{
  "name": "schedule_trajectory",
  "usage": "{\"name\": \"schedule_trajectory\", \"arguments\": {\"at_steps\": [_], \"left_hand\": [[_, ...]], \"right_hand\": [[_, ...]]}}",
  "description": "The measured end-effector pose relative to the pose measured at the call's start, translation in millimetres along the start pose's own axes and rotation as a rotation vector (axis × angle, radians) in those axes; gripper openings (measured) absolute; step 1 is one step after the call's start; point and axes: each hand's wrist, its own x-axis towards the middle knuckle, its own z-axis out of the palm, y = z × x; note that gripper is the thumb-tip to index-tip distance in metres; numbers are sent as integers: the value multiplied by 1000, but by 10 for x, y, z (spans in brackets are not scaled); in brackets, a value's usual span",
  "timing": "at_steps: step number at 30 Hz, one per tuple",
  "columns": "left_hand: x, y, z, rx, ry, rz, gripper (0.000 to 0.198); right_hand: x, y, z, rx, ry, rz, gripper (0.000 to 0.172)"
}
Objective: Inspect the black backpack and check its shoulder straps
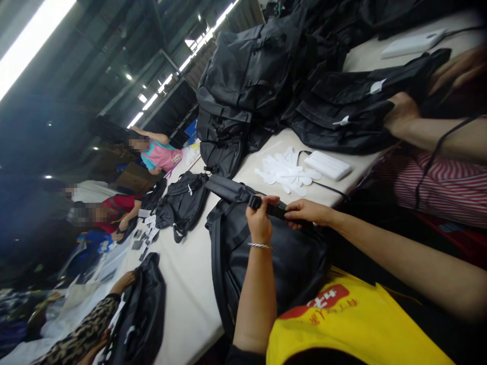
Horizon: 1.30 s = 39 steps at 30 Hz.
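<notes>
A black backpack (274, 263) lies on the table right in front of me, against my yellow apron. My left hand (261, 218), with a bracelet at the wrist, is closed round a black strap beside its buckle (254, 202). The strap (277, 209) runs across to my right hand (306, 212), whose fingers pinch it. Both hands are above the backpack's upper part. A padded shoulder strap (230, 188) stretches away from the bag toward the far left.
White paper tags (283, 170) and a white box-like device (327, 165) with a cable lie beyond my hands. Black backpacks (243, 76) are piled behind. Co-workers handle bags at right (342, 109) and lower left (139, 314); another backpack (182, 203) lies on the table (186, 284).
</notes>
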Motion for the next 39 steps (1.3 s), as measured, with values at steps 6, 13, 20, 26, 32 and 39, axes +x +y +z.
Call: {"name": "schedule_trajectory", "arguments": {"at_steps": [6, 13, 20, 26, 32, 39], "left_hand": [[7, 135, 7, -71, 60, -40, 20], [-198, 320, 93, 19, -58, -91, 19], [-247, 379, 36, -32, -61, -168, 23], [-328, 274, -32, -51, -57, -230, 27], [-424, 407, -122, 153, -239, -162, 27], [-552, 742, -80, 782, -621, 1, 29]], "right_hand": [[-52, -71, 79, -322, 192, -208, 24], [-44, -261, 235, -184, 77, -363, 27], [-35, -282, 351, 168, -10, -257, 30], [-67, -207, 441, 279, 185, -272, 39], [-121, -216, 376, 203, 73, -195, 29], [-210, -69, 332, 126, -240, -112, 26]]}}
